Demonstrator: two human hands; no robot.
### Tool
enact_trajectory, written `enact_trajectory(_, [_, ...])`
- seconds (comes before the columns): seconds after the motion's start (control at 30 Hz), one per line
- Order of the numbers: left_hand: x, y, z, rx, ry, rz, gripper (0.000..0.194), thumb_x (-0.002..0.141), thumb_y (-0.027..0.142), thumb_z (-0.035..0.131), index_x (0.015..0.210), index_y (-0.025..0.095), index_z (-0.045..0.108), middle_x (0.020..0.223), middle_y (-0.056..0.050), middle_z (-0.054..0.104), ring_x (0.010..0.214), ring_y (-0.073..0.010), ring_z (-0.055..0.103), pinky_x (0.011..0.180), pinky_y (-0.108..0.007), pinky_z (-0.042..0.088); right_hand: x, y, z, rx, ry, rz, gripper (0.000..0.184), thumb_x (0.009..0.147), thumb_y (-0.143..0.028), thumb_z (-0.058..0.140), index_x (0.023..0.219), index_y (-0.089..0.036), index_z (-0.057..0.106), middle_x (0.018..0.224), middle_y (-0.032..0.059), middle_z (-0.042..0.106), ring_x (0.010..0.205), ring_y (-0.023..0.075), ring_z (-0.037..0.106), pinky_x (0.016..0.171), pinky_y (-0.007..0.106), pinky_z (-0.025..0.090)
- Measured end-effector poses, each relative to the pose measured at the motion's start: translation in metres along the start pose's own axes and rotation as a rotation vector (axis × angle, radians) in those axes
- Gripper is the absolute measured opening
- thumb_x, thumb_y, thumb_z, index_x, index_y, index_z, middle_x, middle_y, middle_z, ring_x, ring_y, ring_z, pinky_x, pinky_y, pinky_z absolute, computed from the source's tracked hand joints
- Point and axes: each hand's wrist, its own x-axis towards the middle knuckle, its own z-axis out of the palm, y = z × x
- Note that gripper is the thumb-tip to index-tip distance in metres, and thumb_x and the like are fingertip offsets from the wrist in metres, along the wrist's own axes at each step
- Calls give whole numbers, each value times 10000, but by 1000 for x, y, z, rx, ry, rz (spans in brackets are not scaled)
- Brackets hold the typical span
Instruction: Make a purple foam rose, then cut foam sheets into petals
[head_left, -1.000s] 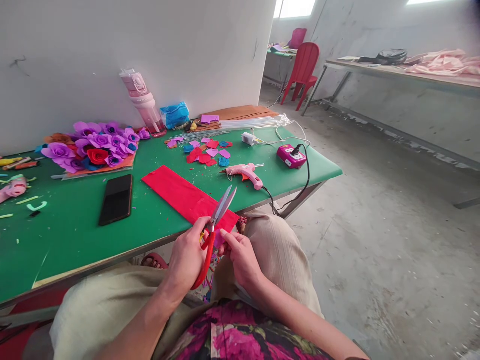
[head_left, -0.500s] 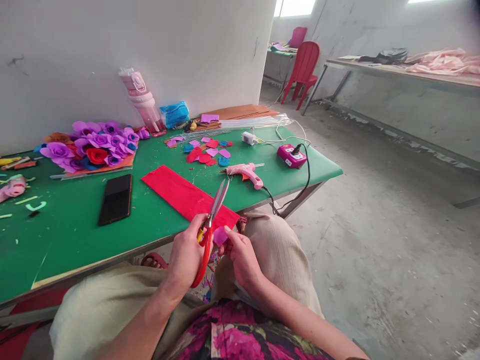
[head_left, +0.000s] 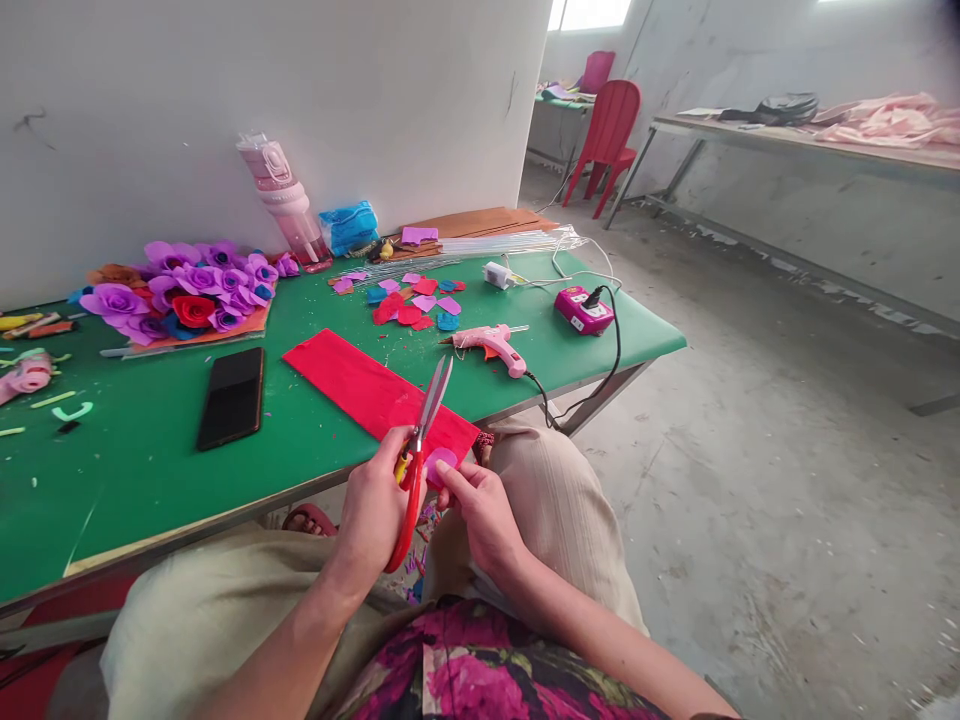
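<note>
My left hand is closed around red-handled scissors, their blades pointing up and away, almost together. Some yellow shows by the handle under my fingers. Close beside them, my right hand pinches a small purple paper petal between thumb and fingers; its edge looks rounded. Behind both hands a folded strip of red crepe paper lies slantwise on the green table, its near end reaching over the edge. Farther back is a scatter of cut paper petals in red, purple and blue.
A pink glue gun rests near the table's right edge, its cord running to a pink power socket box. A phone, paper flowers and a pink bottle stand or lie leftward. A red chair is beyond.
The purple petal has turned in my right fingers and shows a rounder outline, with my thumb further over it. The scissors have shifted slightly left and their blades are closer together.
</note>
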Motion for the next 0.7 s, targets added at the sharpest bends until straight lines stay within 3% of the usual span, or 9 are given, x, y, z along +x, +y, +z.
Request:
enact_trajectory(0.4, [-2,-2,-5,3,-55,6,254,830,252,492,1081,237,531,732,6,657,617,-154,626,566,-218,453,0,-3,0,56,21,25,297,711,-410,699,578,-156,621,484,-32,512,471,84,398,475,224,291])
enact_trajectory(0.5, [-10,-14,-16,14,-77,46,290,867,267,432,1152,235,478,805,-6,662,668,-158,652,617,-236,488,1,-3,-2,106,52,54,256,682,-389,714,610,-160,623,465,-47,488,456,82,385,468,221,306])
enact_trajectory(0.6, [-29,-33,-30,96,-199,105,345,888,266,368,1229,244,410,932,-25,663,702,-148,660,669,-247,511,1,-4,-3,121,90,68,263,655,-386,727,588,-165,602,462,-50,479,457,83,383,471,221,326])
enact_trajectory(0.7, [-57,-60,-41,188,-321,71,410,900,296,363,1309,273,366,979,-31,677,790,-168,674,750,-261,523,0,-5,-5,113,97,70,282,653,-404,726,577,-167,593,465,-47,476,462,86,383,477,225,333])
